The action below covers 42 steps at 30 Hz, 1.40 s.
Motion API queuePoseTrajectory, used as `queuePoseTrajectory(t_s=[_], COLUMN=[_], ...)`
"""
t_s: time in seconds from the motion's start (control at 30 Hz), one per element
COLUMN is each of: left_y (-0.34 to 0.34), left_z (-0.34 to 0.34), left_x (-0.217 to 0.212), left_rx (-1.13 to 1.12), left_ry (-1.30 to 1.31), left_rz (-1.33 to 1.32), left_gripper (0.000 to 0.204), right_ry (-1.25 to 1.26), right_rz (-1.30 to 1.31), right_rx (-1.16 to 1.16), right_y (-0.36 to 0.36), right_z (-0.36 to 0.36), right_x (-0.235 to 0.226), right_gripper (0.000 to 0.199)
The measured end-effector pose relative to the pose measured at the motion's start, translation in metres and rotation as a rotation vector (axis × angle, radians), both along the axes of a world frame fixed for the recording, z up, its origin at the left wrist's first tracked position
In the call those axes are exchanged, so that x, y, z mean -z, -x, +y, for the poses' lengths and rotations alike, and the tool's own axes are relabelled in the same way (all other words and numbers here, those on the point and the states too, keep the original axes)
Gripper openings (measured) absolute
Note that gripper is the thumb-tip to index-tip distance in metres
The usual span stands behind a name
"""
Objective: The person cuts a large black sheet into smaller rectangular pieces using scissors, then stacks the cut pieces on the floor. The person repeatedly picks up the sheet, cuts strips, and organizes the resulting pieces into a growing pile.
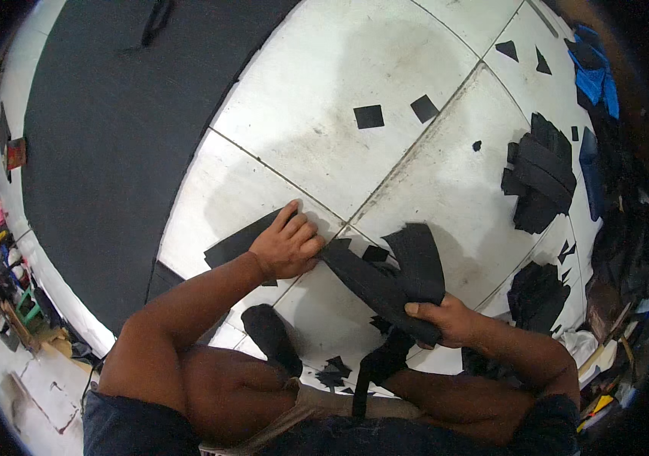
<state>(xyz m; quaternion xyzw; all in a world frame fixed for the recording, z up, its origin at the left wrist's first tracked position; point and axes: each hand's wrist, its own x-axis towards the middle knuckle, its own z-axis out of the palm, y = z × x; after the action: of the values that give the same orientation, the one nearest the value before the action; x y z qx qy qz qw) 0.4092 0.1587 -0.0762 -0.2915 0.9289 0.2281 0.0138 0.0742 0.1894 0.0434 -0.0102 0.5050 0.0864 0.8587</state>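
Observation:
Both of my hands are low over the tiled floor, working with flat black sheet pieces. My right hand (450,321) is closed on the near end of a long black strip (370,285), thumb on top. The strip's far left tip meets the curled fingers of my left hand (290,245), whose thumb is hidden. Below that hand a flat black rectangular piece (242,237) lies on the floor. A wider black piece (419,262) sticks up beside the strip, next to my right hand. Smaller black scraps (376,254) show between them.
A large black sheet (123,152) covers the floor at left. Two black squares (369,116) (424,109) lie ahead. At right are a pile of black pieces (543,173) and another pile (537,296). Mixed clutter (16,296) lines the far left; blue cloth (596,80) is at upper right.

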Motion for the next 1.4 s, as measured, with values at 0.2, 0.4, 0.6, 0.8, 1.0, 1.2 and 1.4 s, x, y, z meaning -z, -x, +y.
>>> queuePoseTrajectory(t_s=[0.2, 0.4, 0.6, 0.8, 1.0, 1.2, 1.4], left_y=[-0.002, 0.004, -0.009, 0.000, -0.008, 0.000, -0.005], left_z=[-0.003, -0.004, 0.000, -0.011, -0.004, -0.005, -0.002], left_x=[-0.002, -0.004, 0.005, 0.004, 0.012, 0.004, 0.006], left_rx=[0.052, 0.017, -0.005, 0.011, 0.001, -0.009, 0.024], left_ry=[-0.045, -0.098, -0.011, 0.010, 0.092, 0.025, -0.010], left_rz=[-0.066, -0.136, -0.102, -0.027, -0.038, -0.053, -0.006], left_gripper=[0.039, 0.038, 0.039, 0.034, 0.062, 0.034, 0.039], right_ry=[0.134, 0.591, 0.545, 0.696, 0.948, 0.533, 0.849], right_rz=[0.077, -0.133, -0.295, -0.188, -0.315, -0.089, -0.156], right_rx=[-0.083, -0.311, -0.682, -0.237, -0.394, -0.104, -0.481], right_y=[0.003, -0.002, -0.039, -0.008, -0.086, -0.026, -0.009], right_z=[-0.003, 0.014, -0.041, 0.007, -0.033, 0.003, -0.013], right_x=[-0.006, 0.037, 0.006, 0.010, 0.015, 0.001, -0.014], right_gripper=[0.049, 0.053, 0.051, 0.042, 0.053, 0.047, 0.044])
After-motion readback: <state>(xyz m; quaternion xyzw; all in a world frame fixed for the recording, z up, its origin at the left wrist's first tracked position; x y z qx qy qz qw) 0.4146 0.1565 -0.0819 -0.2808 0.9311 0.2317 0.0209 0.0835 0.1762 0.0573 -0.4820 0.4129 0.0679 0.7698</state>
